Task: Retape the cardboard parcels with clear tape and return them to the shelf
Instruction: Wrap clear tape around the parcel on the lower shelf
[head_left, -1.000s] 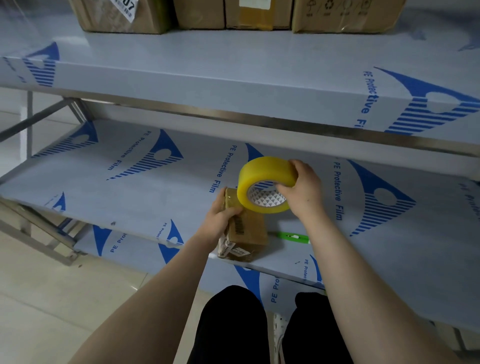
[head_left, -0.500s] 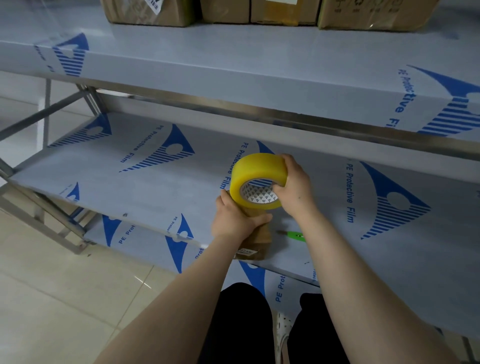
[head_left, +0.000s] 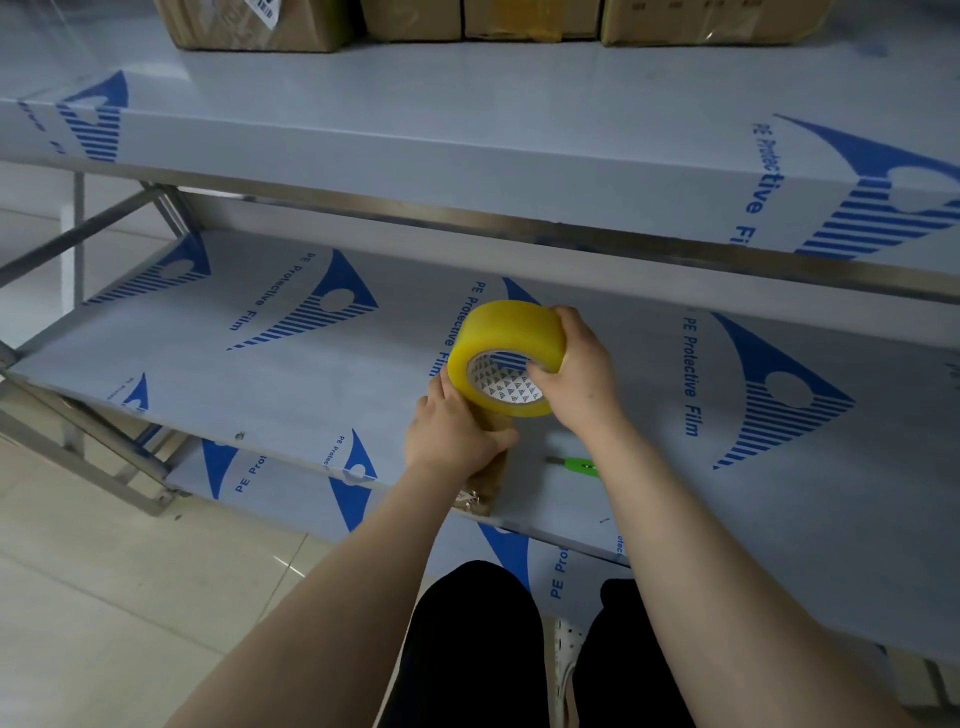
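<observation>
A small cardboard parcel (head_left: 491, 480) stands on end near the front edge of the middle shelf (head_left: 291, 395), mostly hidden under my left hand (head_left: 449, 436), which grips its top. My right hand (head_left: 576, 376) holds a yellowish roll of clear tape (head_left: 501, 345) just above the parcel, fingers hooked through the core. The roll touches the parcel's top by my left fingers.
Several cardboard boxes (head_left: 260, 23) line the back of the top shelf (head_left: 467, 130). A green cutter (head_left: 579, 465) lies on the middle shelf right of the parcel. A lower shelf (head_left: 291, 493) and my black-trousered knees (head_left: 467, 649) are below; tiled floor at left.
The parcel has been turned from lying tilted to standing on end, and my left hand has moved from its side onto its top. The tape roll stayed just above it.
</observation>
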